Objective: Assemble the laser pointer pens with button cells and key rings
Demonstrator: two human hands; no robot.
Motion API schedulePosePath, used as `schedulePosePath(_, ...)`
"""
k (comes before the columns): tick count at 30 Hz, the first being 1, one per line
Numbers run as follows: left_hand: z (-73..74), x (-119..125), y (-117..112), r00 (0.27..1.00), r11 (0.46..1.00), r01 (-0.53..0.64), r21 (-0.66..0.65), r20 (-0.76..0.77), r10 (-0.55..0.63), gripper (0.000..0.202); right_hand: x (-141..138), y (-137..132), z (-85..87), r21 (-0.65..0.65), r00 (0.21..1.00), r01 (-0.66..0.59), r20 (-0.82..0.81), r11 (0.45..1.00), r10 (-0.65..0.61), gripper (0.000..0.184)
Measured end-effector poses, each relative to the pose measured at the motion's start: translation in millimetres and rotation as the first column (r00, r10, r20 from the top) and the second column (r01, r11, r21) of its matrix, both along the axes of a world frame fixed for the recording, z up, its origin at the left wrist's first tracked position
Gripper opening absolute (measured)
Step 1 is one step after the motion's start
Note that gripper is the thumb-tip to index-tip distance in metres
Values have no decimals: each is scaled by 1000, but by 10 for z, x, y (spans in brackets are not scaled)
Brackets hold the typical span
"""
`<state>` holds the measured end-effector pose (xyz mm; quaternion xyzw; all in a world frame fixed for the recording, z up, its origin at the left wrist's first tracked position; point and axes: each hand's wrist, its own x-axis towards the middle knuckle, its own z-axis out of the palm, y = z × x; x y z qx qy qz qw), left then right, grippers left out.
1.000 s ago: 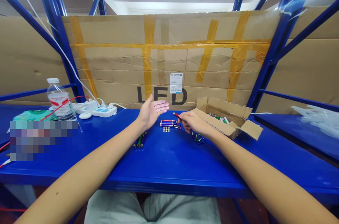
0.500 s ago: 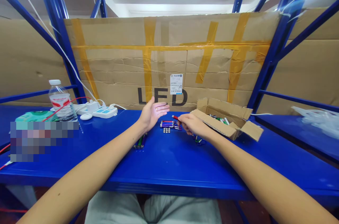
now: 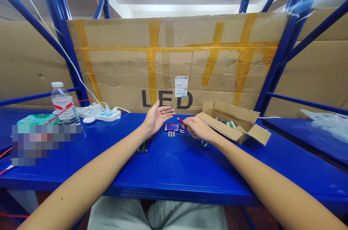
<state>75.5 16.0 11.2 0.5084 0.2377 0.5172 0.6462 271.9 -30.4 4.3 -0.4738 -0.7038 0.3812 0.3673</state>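
My left hand is raised above the blue shelf, palm turned right, fingers stretched out and holding nothing. My right hand is closed around a small red pen-like stick whose tip points at the left palm. Between the hands lies a row of similar small sticks with a cluster of tiny silver button cells in front. A few more dark sticks lie under my left wrist.
An open cardboard box with more sticks stands at the right. A water bottle, white power strip, mouse and green packet sit at the left. A taped cardboard wall marked LED closes the back. Blue rack posts rise on both sides.
My left hand has shifted slightly, its fingers now a little higher and more spread. My right hand keeps the red stick in nearly the same place.
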Motion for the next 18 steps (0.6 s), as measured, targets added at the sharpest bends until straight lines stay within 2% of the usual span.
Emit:
schedulePosePath(11, 12, 28, -15, 999, 997, 19, -77, 34, -17, 63, -2, -27, 13, 39, 998, 2, 64, 999, -5, 27)
schedulePosePath(18, -18, 19, 14, 1000, 999, 28, -37, 9, -28, 65, 2, -14, -3, 77, 996, -14, 84, 997, 7, 29)
